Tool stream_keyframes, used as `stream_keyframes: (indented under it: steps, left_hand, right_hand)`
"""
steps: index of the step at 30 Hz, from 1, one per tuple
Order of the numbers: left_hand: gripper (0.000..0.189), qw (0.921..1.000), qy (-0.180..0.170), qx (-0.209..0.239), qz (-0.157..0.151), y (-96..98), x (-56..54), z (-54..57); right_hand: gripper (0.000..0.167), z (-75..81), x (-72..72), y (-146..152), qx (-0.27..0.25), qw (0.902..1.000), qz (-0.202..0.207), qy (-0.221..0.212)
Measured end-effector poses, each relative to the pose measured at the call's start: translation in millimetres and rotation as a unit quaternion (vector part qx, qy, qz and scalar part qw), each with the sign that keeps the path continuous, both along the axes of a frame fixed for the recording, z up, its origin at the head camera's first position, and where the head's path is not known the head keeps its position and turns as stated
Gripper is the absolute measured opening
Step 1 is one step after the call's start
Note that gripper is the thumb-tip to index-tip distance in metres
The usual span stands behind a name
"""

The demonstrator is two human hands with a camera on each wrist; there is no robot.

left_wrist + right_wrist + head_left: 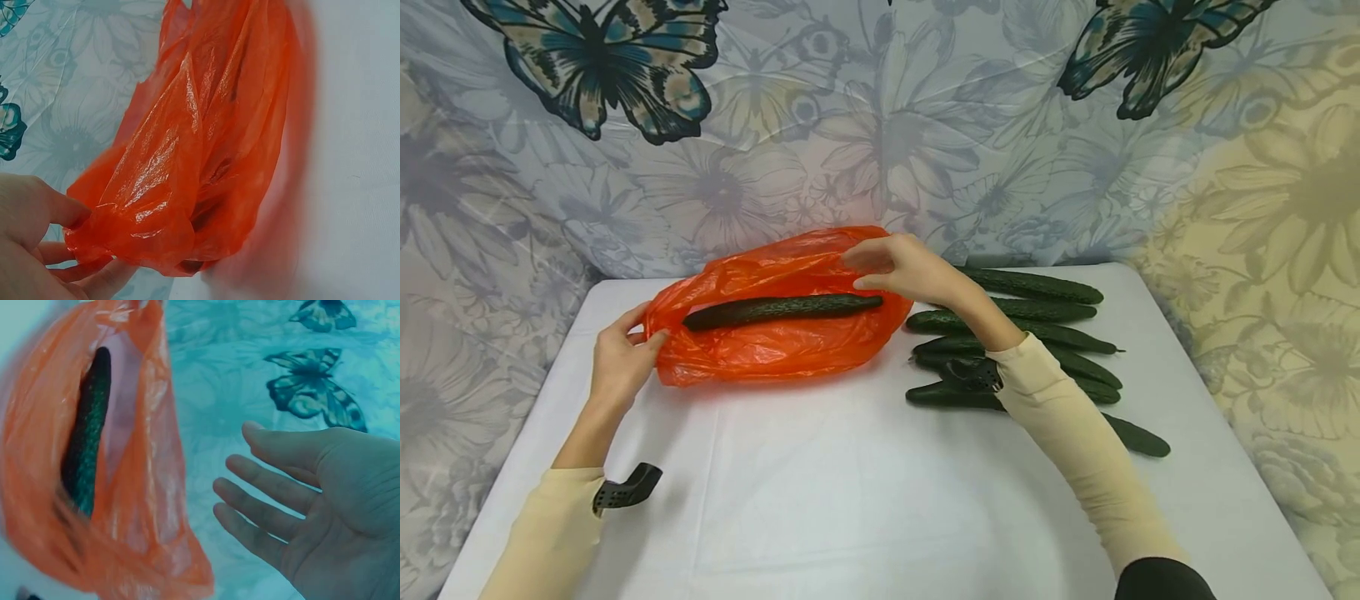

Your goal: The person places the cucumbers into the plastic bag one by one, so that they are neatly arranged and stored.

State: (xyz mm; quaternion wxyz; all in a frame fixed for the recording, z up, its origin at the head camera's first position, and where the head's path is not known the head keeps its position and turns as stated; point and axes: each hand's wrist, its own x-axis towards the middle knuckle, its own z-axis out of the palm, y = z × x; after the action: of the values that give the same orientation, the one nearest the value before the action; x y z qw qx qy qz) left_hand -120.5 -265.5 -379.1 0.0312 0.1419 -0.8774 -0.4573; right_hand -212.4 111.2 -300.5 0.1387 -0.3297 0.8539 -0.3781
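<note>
An orange-red plastic bag (760, 358) lies spread across the back left of the table, its mouth gaping. One dark green cucumber (782, 309) rests inside it, lengthwise, and shows through the opening in the right wrist view too. My left hand (623, 354) pinches the bag's left end between thumb and fingers; in the left wrist view the gathered plastic (144, 206) sits in that grip. Over the bag's right end hovers my right hand (906, 267), fingers extended and apart from the plastic, nothing in the palm (337, 506).
Several cucumbers (1037, 286) lie side by side on the right of the white-covered table (820, 492), partly hidden beneath my right forearm. A patterned cloth (880, 150) with butterflies hangs behind the table. Each wrist carries a black camera mount (628, 487).
</note>
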Motion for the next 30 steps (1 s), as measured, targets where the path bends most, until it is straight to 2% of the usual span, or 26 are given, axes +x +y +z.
stream_keyframes:
  steps: [4, 9, 16, 25, 30]
  left_hand:
    - [0.056, 1.0, -0.002, 0.0, 0.001, -1.1, 0.5, 0.7]
    - [0.057, 1.0, -0.002, 0.001, -0.003, -2.7, 0.0, 0.8]
    - [0.057, 0.9999, 0.003, -0.006, -0.009, -7.5, -0.3, 1.2]
    - [0.058, 1.0, 0.005, -0.001, -0.008, -12.3, 3.5, 1.2]
    - [0.06, 0.9999, 0.007, -0.006, -0.01, -11.2, 3.6, 0.6]
  right_hand:
    - [0.039, 0.8, 11.4, 20, 0.008, 0.9996, -0.011, 0.027]
    - [0.042, -5.1, 22.2, 42, 0.01, 0.999, -0.017, 0.039]
    - [0.049, -11.0, 34.2, 65, 0.039, 0.9973, -0.025, 0.057]
    - [0.049, -11.9, 53.1, 88, 0.061, 0.9911, -0.037, 0.112]
    - [0.048, -15.3, 63.3, 105, 0.077, 0.9889, -0.052, 0.116]
